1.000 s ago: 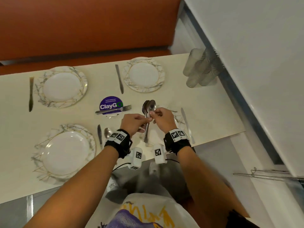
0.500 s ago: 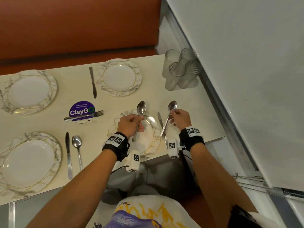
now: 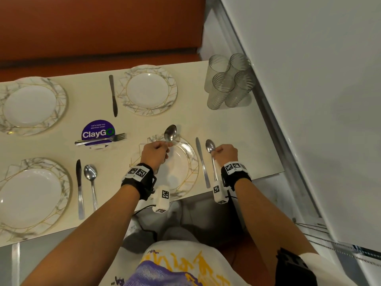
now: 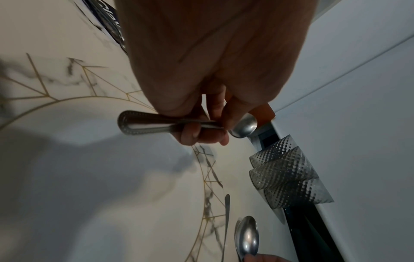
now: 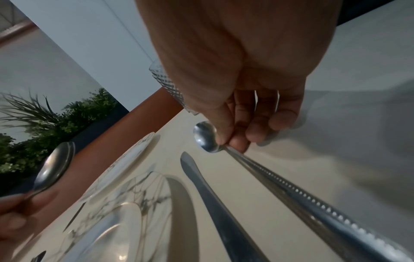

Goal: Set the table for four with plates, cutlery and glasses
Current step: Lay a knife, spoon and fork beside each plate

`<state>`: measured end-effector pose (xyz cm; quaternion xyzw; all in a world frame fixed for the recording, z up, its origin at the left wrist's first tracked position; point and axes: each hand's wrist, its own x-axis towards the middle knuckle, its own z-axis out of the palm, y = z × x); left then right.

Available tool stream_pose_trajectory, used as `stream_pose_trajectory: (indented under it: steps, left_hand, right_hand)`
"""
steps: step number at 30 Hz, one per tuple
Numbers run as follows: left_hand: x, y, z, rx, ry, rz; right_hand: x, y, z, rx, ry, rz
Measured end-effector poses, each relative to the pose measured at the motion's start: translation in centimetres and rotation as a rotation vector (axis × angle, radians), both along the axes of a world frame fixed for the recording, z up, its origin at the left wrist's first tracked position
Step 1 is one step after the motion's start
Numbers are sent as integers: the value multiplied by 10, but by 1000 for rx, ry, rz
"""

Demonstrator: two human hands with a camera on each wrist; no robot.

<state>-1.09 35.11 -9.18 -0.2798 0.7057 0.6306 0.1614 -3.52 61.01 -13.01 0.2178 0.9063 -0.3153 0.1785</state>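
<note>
Items in hand: two spoons. My left hand (image 3: 155,154) pinches one spoon (image 3: 170,132) by the handle, fingers curled round it, bowl raised over the far rim of the near-right plate (image 3: 188,162); the left wrist view shows the handle end jutting free behind my fingers (image 4: 192,134). My right hand (image 3: 226,154) pinches the second spoon (image 3: 210,146) at the neck just below the bowl, its long handle running back under my wrist, low over the tabletop (image 3: 237,129) just right of the knife (image 3: 202,162) that lies beside that plate. Items placed: four plates; near-left plate (image 3: 31,195) with its own knife (image 3: 79,188) and a spoon (image 3: 90,178) beside it; far-right plate (image 3: 151,90) with a knife (image 3: 113,96) at its left; far-left plate (image 3: 31,105), cutlery out of view. A fork (image 3: 103,138) lies across a round purple sticker (image 3: 97,133). Four glasses (image 3: 226,81) stand bunched at the far-right corner, not distributed. Risks, as I judge them: the right spoon, gripped so near the bowl, could tip handle-first and clatter onto the knife or knock it askew; set down crooked, it would overlap the blade. The left spoon hangs over the plate and could drop onto it if my pinch loosens. Reaching to the far setting, my forearm could catch the clustered glasses.
</note>
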Motion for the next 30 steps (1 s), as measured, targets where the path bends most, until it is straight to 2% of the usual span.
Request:
stream_pose_trajectory:
  steps: [20,30]
  left_hand:
    - [3,5,-1,32,0,11]
    - [8,5,-3,48,-15,6]
  right_hand:
    - [-2,1,-3,17,-8,21]
    - [4,2,0,58,61,16]
